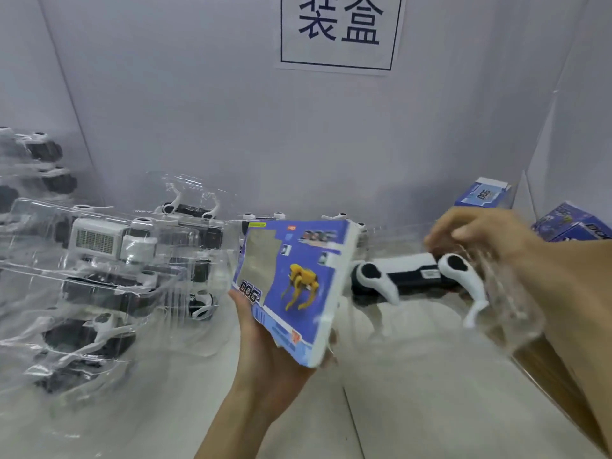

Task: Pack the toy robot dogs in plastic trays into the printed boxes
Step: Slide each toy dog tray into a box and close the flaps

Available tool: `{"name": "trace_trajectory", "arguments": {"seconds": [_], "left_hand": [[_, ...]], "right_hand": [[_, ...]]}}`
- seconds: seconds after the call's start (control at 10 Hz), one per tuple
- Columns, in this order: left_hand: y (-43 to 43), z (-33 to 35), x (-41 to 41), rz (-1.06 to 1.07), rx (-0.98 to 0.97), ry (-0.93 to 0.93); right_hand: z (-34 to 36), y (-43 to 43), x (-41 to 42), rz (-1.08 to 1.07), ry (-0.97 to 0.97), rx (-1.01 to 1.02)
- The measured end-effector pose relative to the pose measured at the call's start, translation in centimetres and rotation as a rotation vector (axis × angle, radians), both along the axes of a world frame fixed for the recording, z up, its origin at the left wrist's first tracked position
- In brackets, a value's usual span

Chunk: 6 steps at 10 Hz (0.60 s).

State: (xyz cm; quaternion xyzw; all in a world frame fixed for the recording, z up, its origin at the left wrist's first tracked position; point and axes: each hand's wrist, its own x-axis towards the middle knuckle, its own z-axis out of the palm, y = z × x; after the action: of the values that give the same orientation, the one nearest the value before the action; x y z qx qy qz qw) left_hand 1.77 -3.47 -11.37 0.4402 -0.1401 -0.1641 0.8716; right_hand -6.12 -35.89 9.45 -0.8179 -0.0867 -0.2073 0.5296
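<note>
Gripping the printed box [294, 286] from below with the left hand [265, 356], thumb at the left edge, fingers curled round the lower right corner. Holding it at mid-frame, raised off the tabletop [414, 392] and tilted, blue face with the yellow dog picture turned toward the camera.

Gripping, with the right hand [480, 233] at right of frame, the toy robot dog [410, 276] in its clear plastic tray [510, 309], fingers curled over the top. Too blurred to place each finger.

Carrying the dog directly right of the box, near the white right-hand edge but apart from it. Lying left to right across the frame by its long axis, one black-and-white shoulder end aimed at that edge, legs hanging down.

Judged as the step just ahead of insertion, with the dog not yet in the box. Calling, most likely, for a slide leftward along that long axis, right hand carrying and nearer, left hand only steadying. Depending on the right end being the open one, with the flap state not visible. Possible snag: tray rim catching on the box mouth.

Elsewhere: stacked trayed dogs [99, 260] at left of frame, more printed cartons [483, 193] at upper right, and a paper sign [337, 28] on the wall at top.
</note>
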Motion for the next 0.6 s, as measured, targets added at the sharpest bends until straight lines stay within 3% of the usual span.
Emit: {"name": "trace_trajectory", "arguments": {"seconds": [0.1,0.2,0.3,0.4,0.5,0.6], "left_hand": [[-0.1,-0.7,0.7,-0.046,-0.128,0.133],[-0.4,-0.5,0.8,-0.147,-0.125,0.132],[-1.0,-0.3,0.9,-0.145,-0.026,0.047],[-1.8,-0.3,0.1,-0.127,0.095,-0.022],[-1.9,-0.6,-0.3,-0.146,0.083,0.0],[-1.9,-0.7,-0.1,-0.152,0.08,0.033]], "right_hand": [[-7.0,7.8,1.5,-0.171,-0.028,0.033],[-7.6,8.5,1.6,-0.318,-0.162,0.002],[-8.6,10.1,1.6,-0.407,-0.196,-0.136],[-11.0,12.4,2.7,-0.346,-0.211,-0.146],[-13.4,14.0,4.0,-0.336,-0.316,0.084],[-14.9,15.5,4.5,-0.582,-0.516,0.339]]}}
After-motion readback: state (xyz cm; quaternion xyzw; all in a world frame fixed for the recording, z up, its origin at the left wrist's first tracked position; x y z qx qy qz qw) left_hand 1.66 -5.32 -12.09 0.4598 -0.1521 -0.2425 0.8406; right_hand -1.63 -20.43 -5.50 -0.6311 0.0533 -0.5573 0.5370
